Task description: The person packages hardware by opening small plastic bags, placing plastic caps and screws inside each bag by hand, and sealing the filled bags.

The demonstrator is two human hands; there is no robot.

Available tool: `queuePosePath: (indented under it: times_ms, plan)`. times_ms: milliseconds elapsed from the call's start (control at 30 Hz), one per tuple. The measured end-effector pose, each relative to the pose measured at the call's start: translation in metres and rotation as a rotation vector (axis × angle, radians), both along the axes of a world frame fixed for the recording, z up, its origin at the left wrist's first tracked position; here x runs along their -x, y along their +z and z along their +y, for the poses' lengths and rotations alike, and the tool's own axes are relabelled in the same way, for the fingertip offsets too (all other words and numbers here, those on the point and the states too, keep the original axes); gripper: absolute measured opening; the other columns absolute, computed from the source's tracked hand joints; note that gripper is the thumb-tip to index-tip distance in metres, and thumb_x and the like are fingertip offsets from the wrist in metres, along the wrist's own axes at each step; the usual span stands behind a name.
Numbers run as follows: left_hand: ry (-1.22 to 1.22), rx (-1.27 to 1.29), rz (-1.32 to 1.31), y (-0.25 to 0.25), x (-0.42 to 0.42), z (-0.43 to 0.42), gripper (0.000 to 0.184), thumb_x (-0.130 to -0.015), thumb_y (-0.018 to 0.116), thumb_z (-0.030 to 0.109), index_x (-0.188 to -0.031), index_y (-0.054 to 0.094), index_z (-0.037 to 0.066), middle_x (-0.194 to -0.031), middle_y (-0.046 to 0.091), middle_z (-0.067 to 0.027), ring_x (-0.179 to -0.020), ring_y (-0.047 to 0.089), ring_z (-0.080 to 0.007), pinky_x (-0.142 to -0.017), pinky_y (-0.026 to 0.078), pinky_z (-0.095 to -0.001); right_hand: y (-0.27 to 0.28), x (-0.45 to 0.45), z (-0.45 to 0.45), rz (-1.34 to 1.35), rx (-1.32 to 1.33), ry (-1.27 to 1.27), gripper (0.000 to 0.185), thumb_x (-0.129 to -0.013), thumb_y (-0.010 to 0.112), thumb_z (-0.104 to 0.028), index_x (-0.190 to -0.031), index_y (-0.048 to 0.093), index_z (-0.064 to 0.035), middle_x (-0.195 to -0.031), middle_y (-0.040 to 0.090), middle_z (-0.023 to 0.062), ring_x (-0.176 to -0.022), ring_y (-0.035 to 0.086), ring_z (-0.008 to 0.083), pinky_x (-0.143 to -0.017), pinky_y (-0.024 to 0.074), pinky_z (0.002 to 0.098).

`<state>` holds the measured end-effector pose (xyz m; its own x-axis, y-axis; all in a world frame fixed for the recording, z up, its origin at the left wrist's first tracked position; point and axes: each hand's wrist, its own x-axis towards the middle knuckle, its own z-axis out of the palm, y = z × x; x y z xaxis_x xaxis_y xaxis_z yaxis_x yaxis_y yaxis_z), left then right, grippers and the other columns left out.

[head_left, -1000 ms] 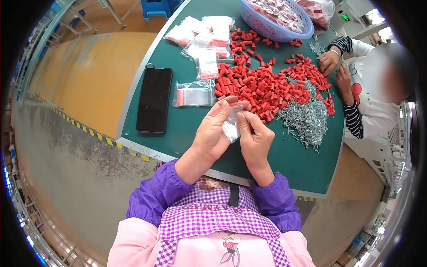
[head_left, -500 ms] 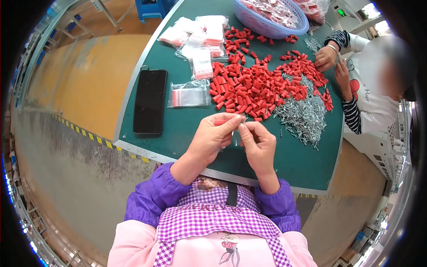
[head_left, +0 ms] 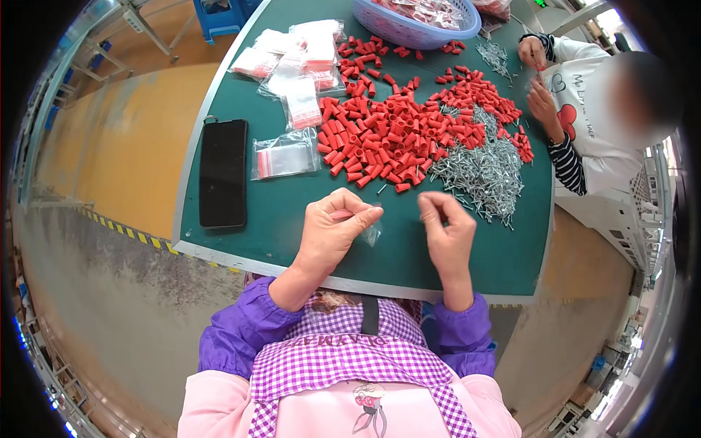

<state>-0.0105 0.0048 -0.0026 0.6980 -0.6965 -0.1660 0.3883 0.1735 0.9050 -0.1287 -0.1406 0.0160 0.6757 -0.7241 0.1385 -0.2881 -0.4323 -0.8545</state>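
My left hand (head_left: 337, 225) is closed in a pinch on a small clear plastic bag (head_left: 373, 233), which hangs below the fingertips. A reddish strip shows between thumb and fingers. To its right, my right hand (head_left: 448, 232) is raised apart from the bag, thumb and fingers drawn together and slightly blurred. Whether anything is in them is hidden. Just beyond both hands lies a heap of red plastic caps (head_left: 380, 139). A pile of silver screws (head_left: 482, 179) adjoins it on the right, nearest my right hand.
A black phone (head_left: 223, 174) lies at the left edge beside a packet of clear bags (head_left: 285, 158). More bags (head_left: 299, 102) are stacked farther back. A blue basket (head_left: 409, 29) of filled bags stands at the back. Another person (head_left: 584, 109) works at the right edge.
My right hand has parted from my left hand and the bag, moving right. My view has shifted slightly. The other person's hands have moved closer to their body.
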Motion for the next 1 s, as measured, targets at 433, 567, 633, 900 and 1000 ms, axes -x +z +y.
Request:
queuePosePath:
  times_ms: [433,567,633,900,1000]
  plan:
    - [-0.128,-0.074,-0.033,-0.005,0.000,0.005,0.007,-0.083,0.070,0.004,-0.087,0.067,-0.001,-0.087,0.065,-0.0043,-0.066,0.055,-0.0043,-0.058,0.044,-0.0174,-0.006,-0.018,-0.069,0.330,0.792,0.237,0.010,-0.078,0.065,-0.006,-0.086,0.060,-0.0030,-0.081,0.057,0.0111,-0.076,0.059,0.0295,-0.067,0.0494,0.0381]
    - [-0.070,-0.035,-0.258,-0.012,-0.002,0.004,0.009,-0.081,0.072,0.002,-0.082,0.063,0.001,-0.083,0.064,-0.0051,-0.062,0.053,-0.0035,-0.054,0.042,-0.0168,-0.001,-0.020,-0.067,0.339,0.505,0.224,0.008,-0.077,0.065,-0.004,-0.084,0.061,-0.0013,-0.077,0.059,0.0099,-0.067,0.060,0.0241,-0.063,0.0489,0.0330]
    - [-0.027,0.027,-0.159,-0.006,-0.002,0.002,0.012,-0.080,0.072,0.001,-0.080,0.060,0.003,-0.082,0.063,-0.0050,-0.061,0.053,-0.0029,-0.052,0.042,-0.0163,0.003,-0.021,-0.060,0.265,0.205,0.152,0.009,-0.080,0.066,-0.003,-0.088,0.062,-0.0002,-0.076,0.060,0.0043,-0.064,0.057,0.0149,-0.061,0.0465,0.0266]
    - [-0.143,-0.118,0.013,0.015,-0.003,0.000,0.013,-0.082,0.072,0.007,-0.089,0.062,0.003,-0.075,0.063,-0.0006,-0.056,0.053,-0.0020,-0.044,0.038,-0.0158,-0.002,-0.016,-0.050,-0.169,-0.660,0.058,0.010,-0.083,0.070,-0.007,-0.090,0.064,-0.0014,-0.071,0.057,-0.0048,-0.057,0.044,0.0014,-0.049,0.0312,0.0170]
    - [-0.163,-0.133,-0.021,0.011,-0.005,-0.001,0.018,-0.082,0.072,0.008,-0.096,0.064,0.002,-0.074,0.062,0.0003,-0.056,0.053,-0.0024,-0.046,0.039,-0.0163,-0.004,-0.016,-0.048,-0.246,-0.817,0.072,0.011,-0.084,0.069,-0.006,-0.092,0.063,-0.0015,-0.069,0.056,-0.0042,-0.052,0.040,0.0010,-0.046,0.0273,0.0173]
